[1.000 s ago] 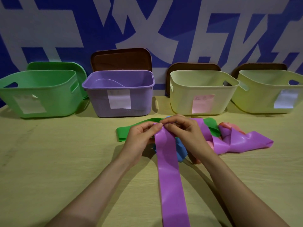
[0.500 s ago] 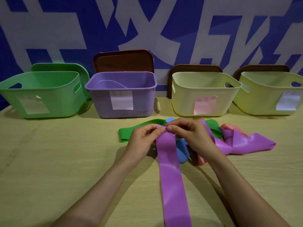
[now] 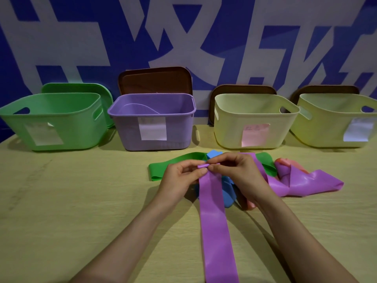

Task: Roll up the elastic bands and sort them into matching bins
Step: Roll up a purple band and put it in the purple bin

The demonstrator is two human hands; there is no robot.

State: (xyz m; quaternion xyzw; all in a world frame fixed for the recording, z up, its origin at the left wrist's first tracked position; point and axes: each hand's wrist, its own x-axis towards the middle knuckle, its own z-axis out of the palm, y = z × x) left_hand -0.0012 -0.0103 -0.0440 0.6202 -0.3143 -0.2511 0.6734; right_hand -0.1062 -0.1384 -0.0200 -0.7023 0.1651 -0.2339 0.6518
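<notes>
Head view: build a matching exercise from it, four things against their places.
Things:
1. green plastic bin
2. purple plastic bin
3. flat green elastic band
4. long purple elastic band
Places:
A. rolled end pinched by left hand and right hand
B. leftmost in the bin row
C. on the wooden table, behind the left hand
D. second bin from the left
Pairs: 1-B; 2-D; 3-C; 4-A

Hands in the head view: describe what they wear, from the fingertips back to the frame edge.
The left hand and right hand are both bare: no gloves, rings, watch or bracelet show. No sleeve or cuff shows on either arm right down to the bottom edge.
</notes>
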